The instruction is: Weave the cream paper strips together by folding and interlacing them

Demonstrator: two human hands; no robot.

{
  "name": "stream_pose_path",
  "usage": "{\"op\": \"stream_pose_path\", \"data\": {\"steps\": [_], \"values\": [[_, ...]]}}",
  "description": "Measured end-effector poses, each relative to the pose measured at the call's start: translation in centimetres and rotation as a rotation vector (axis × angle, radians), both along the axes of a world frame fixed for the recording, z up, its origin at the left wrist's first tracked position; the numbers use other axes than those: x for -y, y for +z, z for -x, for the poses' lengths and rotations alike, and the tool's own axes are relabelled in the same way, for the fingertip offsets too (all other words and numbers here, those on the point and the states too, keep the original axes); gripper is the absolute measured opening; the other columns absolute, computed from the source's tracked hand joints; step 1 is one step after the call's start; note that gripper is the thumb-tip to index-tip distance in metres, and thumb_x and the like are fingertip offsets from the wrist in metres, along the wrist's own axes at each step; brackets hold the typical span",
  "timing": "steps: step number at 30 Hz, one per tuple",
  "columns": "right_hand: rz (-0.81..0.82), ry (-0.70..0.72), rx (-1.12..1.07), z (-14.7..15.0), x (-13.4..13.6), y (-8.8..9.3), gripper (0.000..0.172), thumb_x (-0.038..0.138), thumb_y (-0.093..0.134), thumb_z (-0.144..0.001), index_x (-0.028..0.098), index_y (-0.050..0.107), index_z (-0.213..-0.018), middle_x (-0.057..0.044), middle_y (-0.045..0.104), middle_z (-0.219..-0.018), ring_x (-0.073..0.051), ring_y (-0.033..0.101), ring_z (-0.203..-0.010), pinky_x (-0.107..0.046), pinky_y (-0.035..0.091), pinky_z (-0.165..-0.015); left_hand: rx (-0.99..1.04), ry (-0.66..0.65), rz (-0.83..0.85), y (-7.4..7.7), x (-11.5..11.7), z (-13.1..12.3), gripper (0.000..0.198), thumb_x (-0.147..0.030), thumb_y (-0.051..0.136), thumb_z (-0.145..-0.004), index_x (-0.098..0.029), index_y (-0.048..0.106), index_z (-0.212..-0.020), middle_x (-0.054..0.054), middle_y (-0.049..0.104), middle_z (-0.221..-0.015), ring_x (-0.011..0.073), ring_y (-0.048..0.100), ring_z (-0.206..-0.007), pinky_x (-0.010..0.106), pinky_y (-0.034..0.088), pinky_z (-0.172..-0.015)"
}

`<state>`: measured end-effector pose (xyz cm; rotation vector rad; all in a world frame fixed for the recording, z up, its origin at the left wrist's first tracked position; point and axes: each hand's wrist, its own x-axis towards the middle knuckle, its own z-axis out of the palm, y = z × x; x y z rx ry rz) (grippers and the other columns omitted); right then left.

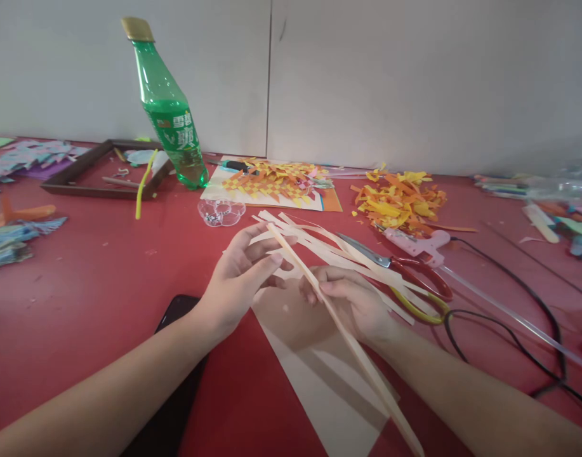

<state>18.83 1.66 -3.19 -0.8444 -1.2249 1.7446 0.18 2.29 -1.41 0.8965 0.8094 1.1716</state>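
red table (81, 304), plain white wall (367, 76), even light

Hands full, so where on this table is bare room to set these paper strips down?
Widest bare patch: red table left of your left hand, below the wooden frame. A smaller one lies between the scrap pile and the right-edge clutter. Crowded: paper strips, scissors, glue gun and cables by your right hand.

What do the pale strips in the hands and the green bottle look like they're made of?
The pale strips: probably thin paper or card, matte cream; they bend and fan out flat between the left hand and right hand. The green bottle: translucent plastic, glossy; light passes through it and highlights show on its shoulder.
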Motion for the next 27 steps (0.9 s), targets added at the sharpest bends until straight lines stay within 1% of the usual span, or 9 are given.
{"op": "stream_pose_path", "data": {"steps": [5, 9, 16, 22, 24, 27], "values": [[0.031, 0.034, 0.004, -0.05, 0.16, 0.00, 0.019, 0.024, 0.057, -0.076, 0.018, 0.055, -0.058, -0.003, 0.056, -0.066, -0.018, 0.049, -0.067, -0.031, 0.034, -0.067, -0.019, 0.013, -0.002, 0.15, 0.10, 0.11, 0.037, -0.019, 0.063, -0.085, -0.024, 0.048, -0.118, 0.006, 0.066, -0.115, 0.0099, 0.061, -0.069, 0.020, 0.055, -0.050], [0.010, 0.035, 0.023, -0.07, 0.13, 0.10, 0.019, 0.024, 0.056, -0.076, 0.017, 0.055, -0.058, -0.003, 0.056, -0.066, -0.018, 0.050, -0.068, -0.031, 0.035, -0.068, -0.018, 0.021, 0.008, 0.23, 0.14, 0.13, 0.039, -0.017, 0.063, -0.084, -0.024, 0.048, -0.119, 0.006, 0.067, -0.113, 0.0092, 0.061, -0.067, 0.019, 0.054, -0.048], [0.026, 0.026, 0.019, -0.06, 0.04, 0.09, 0.019, 0.023, 0.056, -0.075, 0.017, 0.056, -0.057, -0.003, 0.056, -0.065, -0.017, 0.050, -0.067, -0.031, 0.035, -0.067, -0.021, 0.038, 0.033, 0.41, 0.12, -0.03, 0.037, -0.016, 0.063, -0.083, -0.023, 0.049, -0.116, 0.006, 0.067, -0.111, 0.0103, 0.061, -0.066, 0.020, 0.054, -0.046], [-0.033, 0.054, 0.027, -0.14, 0.18, 0.08, 0.018, 0.023, 0.057, -0.078, 0.017, 0.061, -0.061, -0.002, 0.059, -0.067, -0.016, 0.052, -0.069, -0.029, 0.038, -0.069, -0.035, 0.047, 0.013, 0.11, 0.12, 0.03, 0.024, -0.015, 0.061, -0.085, -0.022, 0.051, -0.105, 0.003, 0.070, -0.100, 0.0089, 0.060, -0.062, 0.019, 0.054, -0.048], [-0.054, 0.045, 0.052, -0.15, 0.24, 0.19, 0.018, 0.025, 0.057, -0.080, 0.017, 0.066, -0.065, -0.002, 0.062, -0.070, -0.016, 0.055, -0.071, -0.028, 0.041, -0.070, -0.032, 0.019, 0.021, 0.03, 0.10, 0.11, 0.020, -0.013, 0.059, -0.085, -0.022, 0.052, -0.102, 0.002, 0.071, -0.095, 0.0077, 0.059, -0.058, 0.019, 0.053, -0.049], [-0.048, 0.052, 0.070, -0.09, 0.36, 0.17, 0.027, 0.034, 0.055, -0.087, 0.017, 0.073, -0.074, -0.004, 0.068, -0.077, -0.016, 0.060, -0.074, -0.029, 0.046, -0.074, -0.049, -0.104, 0.045, -0.02, 0.12, 0.22, 0.012, -0.018, 0.059, -0.088, -0.020, 0.056, -0.099, 0.004, 0.072, -0.096, 0.0070, 0.059, -0.058, 0.019, 0.052, -0.053]]}}
